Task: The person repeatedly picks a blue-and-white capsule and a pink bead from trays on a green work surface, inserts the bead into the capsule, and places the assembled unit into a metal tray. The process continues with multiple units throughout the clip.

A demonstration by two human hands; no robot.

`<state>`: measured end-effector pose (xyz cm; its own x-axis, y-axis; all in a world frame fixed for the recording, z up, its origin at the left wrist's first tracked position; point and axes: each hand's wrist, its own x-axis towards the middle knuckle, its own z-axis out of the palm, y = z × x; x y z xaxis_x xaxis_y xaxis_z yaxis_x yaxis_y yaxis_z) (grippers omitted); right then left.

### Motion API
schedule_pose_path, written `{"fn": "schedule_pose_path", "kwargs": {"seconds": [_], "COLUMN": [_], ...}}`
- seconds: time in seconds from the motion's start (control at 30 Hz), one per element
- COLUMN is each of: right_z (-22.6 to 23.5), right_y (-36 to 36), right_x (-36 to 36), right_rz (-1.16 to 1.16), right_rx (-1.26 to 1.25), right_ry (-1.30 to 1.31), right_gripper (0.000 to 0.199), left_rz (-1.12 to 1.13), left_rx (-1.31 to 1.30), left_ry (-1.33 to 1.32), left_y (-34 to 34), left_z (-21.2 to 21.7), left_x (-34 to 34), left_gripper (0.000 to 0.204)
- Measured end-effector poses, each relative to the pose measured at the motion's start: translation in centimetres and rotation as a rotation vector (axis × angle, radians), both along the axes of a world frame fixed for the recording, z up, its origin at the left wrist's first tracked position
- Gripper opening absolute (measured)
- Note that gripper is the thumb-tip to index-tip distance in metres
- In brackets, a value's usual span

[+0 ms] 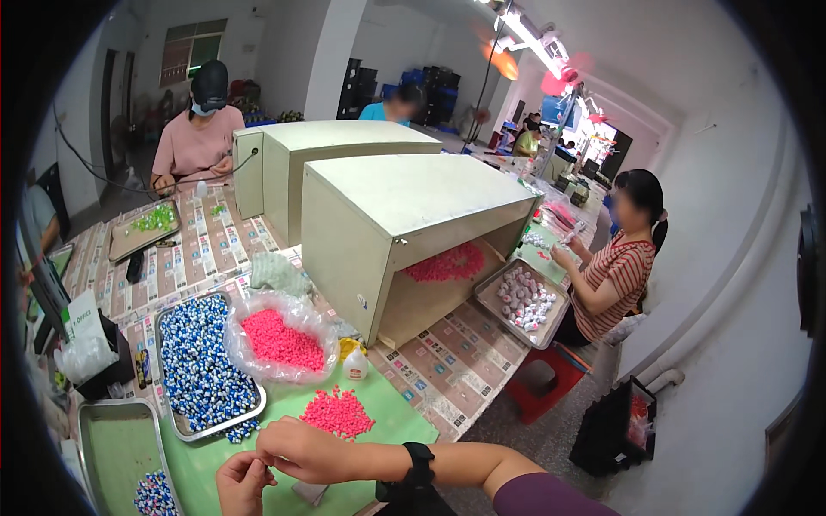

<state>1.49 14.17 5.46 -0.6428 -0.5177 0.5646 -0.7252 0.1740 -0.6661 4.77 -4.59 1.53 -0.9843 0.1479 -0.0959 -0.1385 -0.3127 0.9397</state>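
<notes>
My left hand and my right hand meet low in the view, over the green mat. Both are closed, thumbs and fingers pinched together; whatever sits between them is too small and hidden to name. Just beyond lies a loose pile of small pink pieces. Behind that, a clear plastic bag holds many more pink pieces. To the left, a metal tray is full of small blue-and-white pieces. Nearer, another metal tray holds some blue, white and pink pieces at its near end.
A small white bottle stands by the bag. Large pale cabinets block the table's middle. Co-workers sit at the far left and right, the latter beside a tray of white pieces. A black crate stands on the floor.
</notes>
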Motion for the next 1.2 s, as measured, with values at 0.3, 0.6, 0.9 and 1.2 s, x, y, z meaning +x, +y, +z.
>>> {"fn": "schedule_pose_path", "kwargs": {"seconds": [0.3,0.6,0.9,1.2], "right_z": [0.3,0.3,2.5,0.8], "right_y": [0.6,1.0,0.8,1.5], "right_x": [0.1,0.1,0.7,0.7], "right_rz": [0.031,-0.007,0.032,0.138], "right_rx": [-0.034,0.030,0.139,0.555], "right_ry": [0.001,-0.037,-0.121,-0.176], "right_gripper": [0.016,0.012,0.017,0.014], "left_rz": [-0.082,0.041,-0.069,0.168], "left_rx": [-0.051,-0.154,-0.031,-0.116], "left_ry": [-0.108,0.000,0.017,0.098], "left_y": [0.5,1.9,0.2,-1.4], "left_z": [1.9,2.1,2.8,1.8], "left_x": [0.2,-0.4,1.3,1.9], "left_gripper": [0.019,0.016,0.020,0.026]}}
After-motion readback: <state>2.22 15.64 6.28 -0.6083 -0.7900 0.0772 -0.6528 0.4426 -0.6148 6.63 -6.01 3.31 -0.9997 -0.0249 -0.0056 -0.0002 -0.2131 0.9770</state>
